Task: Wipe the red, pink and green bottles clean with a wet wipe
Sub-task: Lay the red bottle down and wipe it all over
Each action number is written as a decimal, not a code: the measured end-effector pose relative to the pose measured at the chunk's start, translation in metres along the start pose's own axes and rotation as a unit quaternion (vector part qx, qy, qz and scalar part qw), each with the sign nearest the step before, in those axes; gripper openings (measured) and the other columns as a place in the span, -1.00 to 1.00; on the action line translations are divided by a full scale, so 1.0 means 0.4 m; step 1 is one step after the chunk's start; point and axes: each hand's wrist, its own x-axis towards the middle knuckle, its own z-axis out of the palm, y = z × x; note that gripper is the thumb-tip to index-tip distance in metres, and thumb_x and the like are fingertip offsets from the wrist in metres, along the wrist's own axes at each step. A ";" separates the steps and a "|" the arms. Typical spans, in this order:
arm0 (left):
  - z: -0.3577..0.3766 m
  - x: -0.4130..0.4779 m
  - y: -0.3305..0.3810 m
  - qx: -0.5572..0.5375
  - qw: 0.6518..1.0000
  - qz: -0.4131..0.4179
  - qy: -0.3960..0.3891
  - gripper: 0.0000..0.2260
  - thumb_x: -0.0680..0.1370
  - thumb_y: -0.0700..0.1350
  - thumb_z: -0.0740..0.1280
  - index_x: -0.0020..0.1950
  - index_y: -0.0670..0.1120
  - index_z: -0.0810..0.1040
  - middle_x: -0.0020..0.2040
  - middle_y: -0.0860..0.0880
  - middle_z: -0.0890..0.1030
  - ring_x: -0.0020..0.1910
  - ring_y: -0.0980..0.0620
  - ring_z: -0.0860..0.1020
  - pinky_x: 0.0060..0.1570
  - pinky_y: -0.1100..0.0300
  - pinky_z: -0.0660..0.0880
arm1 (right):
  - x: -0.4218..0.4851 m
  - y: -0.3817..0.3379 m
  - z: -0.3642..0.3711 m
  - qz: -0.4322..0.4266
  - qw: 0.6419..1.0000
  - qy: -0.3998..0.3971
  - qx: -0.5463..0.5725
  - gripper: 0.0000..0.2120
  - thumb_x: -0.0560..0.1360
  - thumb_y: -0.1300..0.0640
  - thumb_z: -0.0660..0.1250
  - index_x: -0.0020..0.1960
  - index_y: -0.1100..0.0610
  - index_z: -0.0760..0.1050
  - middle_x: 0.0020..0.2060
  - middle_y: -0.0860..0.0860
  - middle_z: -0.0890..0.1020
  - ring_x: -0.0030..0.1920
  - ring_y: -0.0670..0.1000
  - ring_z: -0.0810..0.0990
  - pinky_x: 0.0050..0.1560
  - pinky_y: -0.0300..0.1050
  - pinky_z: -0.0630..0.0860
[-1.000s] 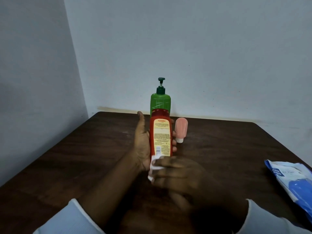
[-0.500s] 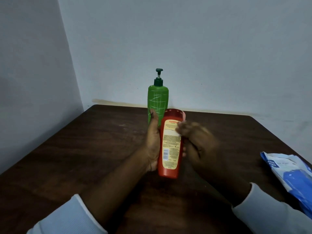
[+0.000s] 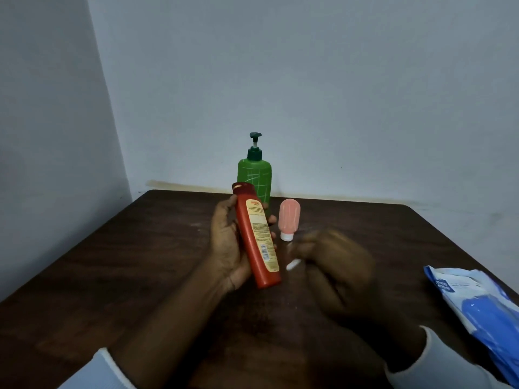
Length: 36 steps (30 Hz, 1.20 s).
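My left hand (image 3: 226,242) grips the red bottle (image 3: 257,238) above the table, tilted with its top leaning left and its yellow label facing me. My right hand (image 3: 337,265) is blurred just right of the bottle, its fingers curled around a white wet wipe (image 3: 293,264), of which only a small end shows. The hand does not touch the bottle. The green pump bottle (image 3: 255,179) stands upright at the table's far edge, behind the red one. The small pink bottle (image 3: 289,219) stands cap-down just right of it.
A blue and white wet wipe pack (image 3: 477,307) lies at the right edge of the dark wooden table (image 3: 140,262). Pale walls close in behind and on the left.
My right hand came off the red bottle's top and dropped down to the right with the wipe. The bottle's top tilted over to the left, uncovering the pink bottle.
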 end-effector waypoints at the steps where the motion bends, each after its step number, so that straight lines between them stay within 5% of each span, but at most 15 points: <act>1: 0.012 -0.002 0.000 0.003 1.000 0.020 0.002 -0.29 0.51 0.27 0.30 0.44 -0.24 0.50 -0.04 -0.21 0.62 -0.16 -0.10 0.58 -0.02 0.01 0.52 | -0.002 0.009 -0.004 0.041 0.999 0.018 0.017 -0.83 0.48 0.31 0.28 -0.08 0.27 0.65 -0.13 0.08 0.70 -0.10 -0.01 0.67 -0.05 -0.14 0.58; 7: 0.055 -0.030 -0.011 0.163 0.982 0.072 0.066 -0.53 0.42 0.16 0.44 0.23 -0.05 0.57 0.03 -0.08 0.64 0.01 -0.04 0.60 -0.05 0.05 0.56 | -0.017 0.072 0.017 0.291 0.949 0.100 0.075 -0.82 0.61 0.23 0.22 0.06 0.03 0.56 -0.10 -0.14 0.63 -0.05 -0.28 0.61 -0.10 -0.49 0.45; 12: 0.062 -0.059 -0.043 0.238 0.971 0.000 0.034 -0.47 0.42 0.28 0.40 0.11 -0.15 0.59 -0.25 -0.04 0.65 -0.33 0.03 0.61 -0.30 0.15 0.59 | -0.036 0.107 0.059 0.434 0.870 0.151 0.179 -0.75 0.59 0.25 0.32 0.18 -0.03 0.57 0.07 -0.14 0.66 0.09 -0.17 0.64 0.03 -0.25 0.57; 15: 0.068 -0.065 -0.085 0.222 0.973 -0.058 -0.006 -0.39 0.48 0.32 0.37 0.30 -0.12 0.57 -0.15 -0.08 0.70 -0.29 0.03 0.64 -0.28 0.18 0.59 | -0.033 0.094 0.049 0.416 0.878 0.183 0.145 -0.79 0.61 0.24 0.31 0.18 0.04 0.62 0.04 -0.11 0.69 0.08 -0.14 0.65 0.09 -0.17 0.58; 19: 0.061 -0.052 -0.110 0.215 0.972 -0.094 0.001 -0.38 0.46 0.37 0.37 0.31 -0.06 0.55 -0.14 -0.06 0.66 -0.25 0.02 0.64 -0.24 0.13 0.60 | -0.024 0.081 0.023 0.317 0.928 0.182 0.065 -0.80 0.60 0.24 0.32 0.16 0.06 0.64 0.03 -0.10 0.67 0.11 -0.10 0.63 0.12 -0.18 0.54; 23: 0.059 -0.040 -0.107 0.180 0.981 -0.076 -0.004 -0.47 0.52 0.31 0.36 0.32 -0.02 0.59 0.01 -0.13 0.66 -0.17 -0.02 0.65 -0.20 0.10 0.63 | -0.025 0.071 0.046 0.201 0.977 0.072 0.025 -0.80 0.56 0.30 0.34 0.12 0.13 0.65 0.05 -0.04 0.63 0.13 -0.06 0.58 0.16 -0.10 0.50; 25: 0.052 -0.031 -0.083 0.120 0.988 -0.093 -0.008 -0.45 0.54 0.31 0.35 0.35 -0.07 0.60 0.09 -0.18 0.67 -0.06 -0.09 0.65 -0.01 0.00 0.63 | -0.028 0.057 0.057 0.141 0.990 0.013 0.012 -0.77 0.51 0.32 0.33 0.11 0.16 0.65 0.05 0.00 0.62 0.12 -0.05 0.55 0.16 -0.15 0.46; 28: 0.031 -0.021 -0.037 0.033 0.993 -0.114 -0.009 -0.40 0.56 0.32 0.30 0.25 -0.19 0.62 -0.01 -0.19 0.69 -0.07 -0.12 0.66 0.09 -0.03 0.57 | -0.029 0.033 0.064 0.082 0.993 -0.083 0.016 -0.75 0.51 0.31 0.34 0.13 0.13 0.63 0.09 -0.01 0.60 0.15 -0.03 0.52 0.20 -0.21 0.41; 33: 0.012 -0.007 0.004 -0.027 0.996 -0.084 0.021 -0.32 0.60 0.28 0.26 0.41 -0.30 0.48 0.12 -0.26 0.67 0.04 -0.20 0.65 0.16 -0.11 0.57 | -0.016 0.005 0.049 0.103 0.968 -0.208 0.096 -0.82 0.59 0.07 0.24 0.12 -0.03 0.58 0.05 -0.19 0.58 0.09 -0.17 0.55 0.08 -0.30 0.46; 36: 0.014 -0.011 -0.003 -0.001 0.996 -0.094 0.000 -0.25 0.60 0.39 0.16 0.41 -0.25 0.51 0.08 -0.24 0.66 -0.01 -0.16 0.64 0.09 -0.07 0.56 | -0.008 0.015 0.030 0.224 0.947 -0.118 0.200 -0.84 0.60 0.04 0.28 0.09 -0.02 0.61 -0.02 -0.19 0.66 0.02 -0.14 0.64 -0.03 -0.35 0.52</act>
